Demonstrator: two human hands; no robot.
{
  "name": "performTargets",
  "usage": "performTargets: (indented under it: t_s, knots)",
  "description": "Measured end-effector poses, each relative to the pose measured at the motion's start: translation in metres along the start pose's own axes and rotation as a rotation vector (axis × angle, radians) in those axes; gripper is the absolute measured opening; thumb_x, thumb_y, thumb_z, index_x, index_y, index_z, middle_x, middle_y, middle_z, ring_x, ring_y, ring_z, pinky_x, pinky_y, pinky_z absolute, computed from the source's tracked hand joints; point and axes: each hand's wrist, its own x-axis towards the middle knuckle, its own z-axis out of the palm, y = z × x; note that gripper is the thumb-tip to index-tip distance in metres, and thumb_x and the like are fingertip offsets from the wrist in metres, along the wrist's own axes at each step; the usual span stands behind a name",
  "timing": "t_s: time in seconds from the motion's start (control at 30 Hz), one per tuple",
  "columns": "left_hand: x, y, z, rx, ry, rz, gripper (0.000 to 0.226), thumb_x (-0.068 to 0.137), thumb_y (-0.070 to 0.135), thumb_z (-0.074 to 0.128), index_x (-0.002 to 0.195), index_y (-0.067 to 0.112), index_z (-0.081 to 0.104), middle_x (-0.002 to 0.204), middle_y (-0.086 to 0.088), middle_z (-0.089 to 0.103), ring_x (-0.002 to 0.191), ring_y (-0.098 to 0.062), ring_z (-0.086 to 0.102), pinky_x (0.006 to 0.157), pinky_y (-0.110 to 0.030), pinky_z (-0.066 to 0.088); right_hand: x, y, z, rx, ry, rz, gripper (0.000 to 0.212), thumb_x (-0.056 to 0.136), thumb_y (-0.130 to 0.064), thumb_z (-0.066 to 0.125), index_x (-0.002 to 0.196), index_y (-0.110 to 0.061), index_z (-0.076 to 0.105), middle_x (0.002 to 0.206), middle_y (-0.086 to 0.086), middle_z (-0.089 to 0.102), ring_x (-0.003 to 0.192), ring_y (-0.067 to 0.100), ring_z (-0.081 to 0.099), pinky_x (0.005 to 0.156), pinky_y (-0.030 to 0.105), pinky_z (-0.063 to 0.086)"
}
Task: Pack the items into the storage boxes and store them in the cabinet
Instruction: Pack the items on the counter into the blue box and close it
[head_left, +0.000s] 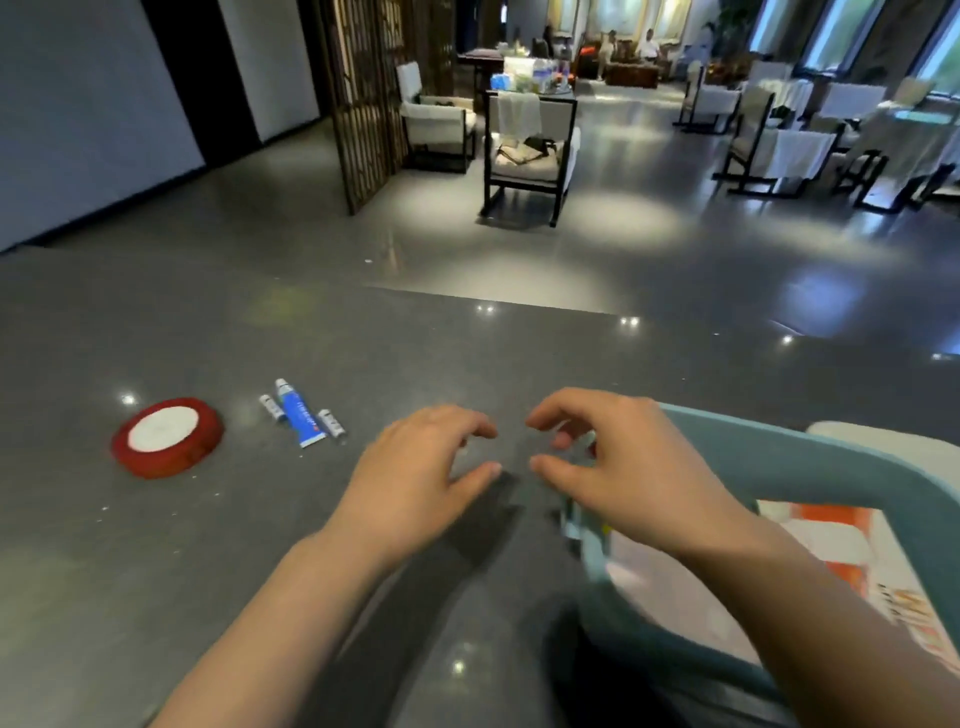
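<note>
While both hands hover over the dark grey polished table, neither clearly holds anything. The left hand has its fingers loosely curled and apart, thumb and forefinger making an open gap, with nothing between them. The right hand is likewise loosely curled above the near-left rim of the pale teal plastic storage box; something small and blurred lies under its fingers, and whether it pinches that I cannot tell.

Inside the teal box lie flat packets in white and orange, so packing seems partly done. Left on the table, well apart from the box, are a round red ribbon spool with a white centre at the far left, and nearer the hands a blue-and-white tube lying between two small white cylinders, perhaps batteries.

My judgement is that the step in hand is gathering the loose items. The next move would call for a reach left to the tube and cylinders, then the spool.
</note>
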Motion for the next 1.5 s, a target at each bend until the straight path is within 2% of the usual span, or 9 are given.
performTargets:
  t_s: [0.3, 0.4, 0.5, 0.67, 0.77, 0.93, 1.2, 1.33, 1.5]
  knots:
    - [-0.085, -0.167, -0.052, 0.074, -0.007, -0.362, 0.024, 0.082, 0.036, 0.064, 0.106, 0.031, 0.062, 0.107, 0.014, 0.063, 0.102, -0.008, 0.057, 0.087, -0.027, 0.044, 0.058, -0.088, 0.142, 0.113, -0.235, 0.039, 0.027, 0.076, -0.033, 0.069, 0.102, -0.034, 0.064, 0.089, -0.011, 0.065, 0.088, 0.006, 0.062, 0.082, 0.029, 0.050]
    - [-0.076, -0.204, -0.063, 0.137, -0.019, -0.336, 0.029, 0.082, 0.036, 0.063, 0.110, 0.030, 0.060, 0.110, 0.012, 0.062, 0.107, -0.011, 0.055, 0.090, -0.031, 0.043, 0.092, -0.094, 0.171, 0.049, -0.222, 0.051, 0.032, 0.075, -0.026, 0.065, 0.105, -0.036, 0.063, 0.090, -0.015, 0.063, 0.092, 0.005, 0.062, 0.077, 0.023, 0.046]
    - [-0.048, -0.231, -0.069, 0.223, -0.069, -0.253, 0.032, 0.083, 0.038, 0.059, 0.114, 0.029, 0.056, 0.115, 0.009, 0.059, 0.111, -0.015, 0.052, 0.092, -0.031, 0.040, 0.130, -0.094, 0.190, -0.092, -0.251, -0.020, 0.044, 0.075, -0.019, 0.060, 0.115, -0.035, 0.058, 0.113, -0.015, 0.059, 0.107, 0.013, 0.057, 0.081, 0.027, 0.047]
    - [0.011, -0.265, -0.064, 0.309, -0.115, -0.199, 0.039, 0.084, 0.042, 0.057, 0.119, 0.028, 0.053, 0.119, 0.005, 0.057, 0.112, -0.020, 0.050, 0.092, -0.031, 0.037, 0.180, -0.090, 0.203, -0.246, -0.409, -0.160, 0.058, 0.080, -0.011, 0.056, 0.132, -0.033, 0.046, 0.135, -0.008, 0.045, 0.121, 0.021, 0.045, 0.089, 0.034, 0.046]
    - [0.033, -0.277, -0.053, 0.308, -0.127, -0.241, 0.041, 0.082, 0.050, 0.058, 0.116, 0.028, 0.053, 0.115, 0.004, 0.058, 0.109, -0.020, 0.051, 0.087, -0.031, 0.036, 0.196, -0.087, 0.208, -0.273, -0.492, -0.166, 0.058, 0.080, -0.011, 0.057, 0.132, -0.033, 0.046, 0.134, -0.009, 0.048, 0.121, 0.019, 0.044, 0.089, 0.034, 0.045]
    - [0.043, -0.286, -0.035, 0.195, -0.117, -0.287, 0.042, 0.078, 0.043, 0.065, 0.113, 0.024, 0.052, 0.113, 0.003, 0.058, 0.107, -0.021, 0.053, 0.085, -0.033, 0.042, 0.205, -0.084, 0.213, -0.301, -0.525, -0.153, 0.055, 0.083, -0.013, 0.061, 0.134, -0.030, 0.048, 0.135, -0.008, 0.049, 0.124, 0.015, 0.043, 0.095, 0.033, 0.043]
    - [0.026, -0.273, -0.034, 0.128, -0.119, -0.272, 0.034, 0.070, 0.037, 0.067, 0.098, 0.022, 0.057, 0.095, 0.006, 0.053, 0.097, -0.018, 0.053, 0.077, -0.032, 0.045, 0.183, -0.077, 0.209, -0.225, -0.475, -0.077, 0.048, 0.075, -0.033, 0.073, 0.119, -0.023, 0.057, 0.116, -0.002, 0.053, 0.108, 0.019, 0.052, 0.082, 0.026, 0.040]
    - [0.011, -0.237, -0.047, 0.106, -0.032, -0.207, 0.031, 0.066, 0.036, 0.068, 0.093, 0.023, 0.060, 0.091, 0.010, 0.052, 0.094, -0.015, 0.053, 0.074, -0.028, 0.044, 0.154, -0.079, 0.184, -0.176, -0.343, -0.058, 0.042, 0.069, -0.031, 0.074, 0.109, -0.024, 0.062, 0.096, -0.009, 0.050, 0.096, 0.017, 0.056, 0.071, 0.023, 0.036]
    - [0.010, -0.145, -0.053, -0.015, 0.053, -0.012, 0.030, 0.067, 0.032, 0.069, 0.094, 0.024, 0.061, 0.094, 0.013, 0.054, 0.094, -0.010, 0.053, 0.077, -0.027, 0.043, 0.091, -0.071, 0.107, -0.115, -0.129, -0.040, 0.045, 0.067, -0.039, 0.077, 0.108, -0.023, 0.065, 0.095, -0.009, 0.057, 0.090, 0.010, 0.057, 0.078, 0.024, 0.044]
